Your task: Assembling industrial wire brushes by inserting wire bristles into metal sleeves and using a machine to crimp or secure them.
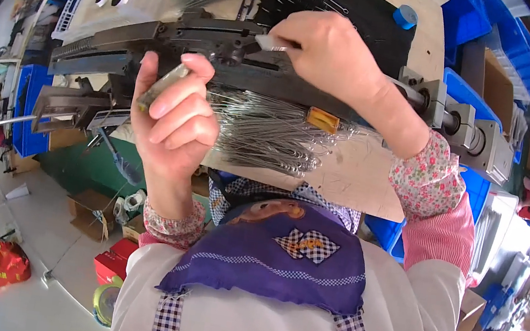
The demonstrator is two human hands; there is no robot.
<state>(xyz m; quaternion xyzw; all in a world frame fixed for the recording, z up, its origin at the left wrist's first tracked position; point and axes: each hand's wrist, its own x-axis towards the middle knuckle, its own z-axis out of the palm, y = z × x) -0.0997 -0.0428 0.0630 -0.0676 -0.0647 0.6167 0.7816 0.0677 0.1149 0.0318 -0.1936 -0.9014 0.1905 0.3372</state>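
While the left hand [173, 119] grips a small flat metal bar [162, 87], the right hand's [325, 52] fingers pinch a thin metal piece [272, 44] at the dark machine rail [181, 35] (loose silver wires [269, 132] below) — blue plastic bins [484, 27] edge the worktop [358, 178].

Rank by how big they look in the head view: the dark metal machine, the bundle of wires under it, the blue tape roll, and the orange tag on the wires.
1. Dark metal machine, spanning most of the bench.
2. Bundle of wires.
3 and 4. Blue tape roll and orange tag look alike in size; the roll lies farther from the camera, so I won't rank them.
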